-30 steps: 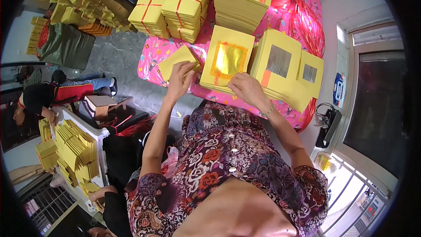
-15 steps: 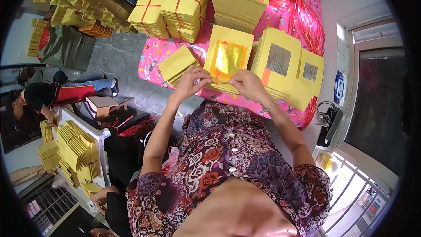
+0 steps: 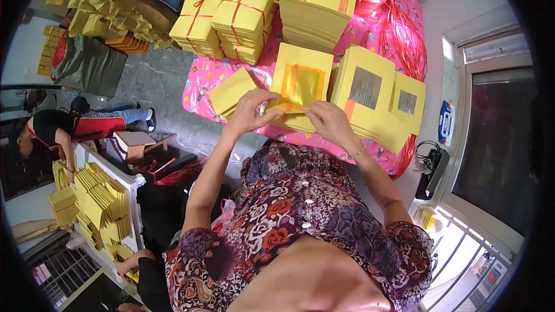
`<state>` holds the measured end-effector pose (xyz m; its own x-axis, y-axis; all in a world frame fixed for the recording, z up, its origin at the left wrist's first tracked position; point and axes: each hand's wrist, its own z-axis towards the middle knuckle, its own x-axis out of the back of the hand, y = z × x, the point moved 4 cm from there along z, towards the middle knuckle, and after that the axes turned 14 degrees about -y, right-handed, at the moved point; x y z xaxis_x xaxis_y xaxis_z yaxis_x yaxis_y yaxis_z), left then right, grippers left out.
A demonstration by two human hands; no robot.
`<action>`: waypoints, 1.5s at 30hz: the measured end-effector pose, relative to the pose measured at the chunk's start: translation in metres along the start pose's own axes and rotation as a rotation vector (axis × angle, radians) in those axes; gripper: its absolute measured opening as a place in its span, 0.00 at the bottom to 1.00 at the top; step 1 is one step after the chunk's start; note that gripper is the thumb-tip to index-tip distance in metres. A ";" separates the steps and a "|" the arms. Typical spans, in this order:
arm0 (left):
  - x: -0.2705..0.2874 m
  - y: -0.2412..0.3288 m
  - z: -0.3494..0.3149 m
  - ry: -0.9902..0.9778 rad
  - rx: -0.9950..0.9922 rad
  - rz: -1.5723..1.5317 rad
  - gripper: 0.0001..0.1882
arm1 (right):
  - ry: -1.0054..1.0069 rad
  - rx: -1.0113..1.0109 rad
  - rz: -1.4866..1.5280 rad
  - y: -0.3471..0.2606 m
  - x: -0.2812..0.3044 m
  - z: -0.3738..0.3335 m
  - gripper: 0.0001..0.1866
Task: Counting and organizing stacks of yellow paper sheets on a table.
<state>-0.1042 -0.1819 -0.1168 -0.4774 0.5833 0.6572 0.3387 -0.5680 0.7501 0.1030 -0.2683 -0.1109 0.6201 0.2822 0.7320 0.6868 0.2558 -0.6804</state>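
Note:
A yellow sheet of paper with a gold foil square edged in orange lies in front of me on a stack. Its near edge is bent up between my two hands. My left hand pinches the left end of that edge, thumb and fingers closed on it. At the right end, my right hand grips the same edge with the fingertips. More yellow sheets lie under it. Left of my left hand is a small pile of plain yellow paper. To the right sit yellow sheets with silver squares.
A pink patterned cloth covers the table. Tied yellow bundles and a tall paper stack stand at the back. Red plastic strips hang along the right. At far left, a person bends over a white table with yellow paper.
The sheet's near edge is now raised and folded further away from me, partly over the foil. Both hands keep their grip on it. The view has shifted slightly.

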 end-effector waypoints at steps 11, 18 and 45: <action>-0.008 -0.003 -0.001 -0.271 -0.203 0.338 0.31 | -0.185 0.178 0.169 -0.018 0.005 -0.009 0.09; -0.028 -0.018 -0.009 -0.268 -0.215 0.116 0.20 | -0.292 -0.033 0.248 -0.001 0.007 0.008 0.09; -0.049 -0.069 0.027 0.444 0.473 -0.867 0.25 | -0.075 -0.204 -0.072 0.056 0.009 0.093 0.13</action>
<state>-0.0825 -0.1560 -0.1988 -0.9237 0.3622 -0.1245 -0.0222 0.2739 0.9615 0.1114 -0.1658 -0.1456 0.5419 0.3398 0.7686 0.7954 0.0878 -0.5996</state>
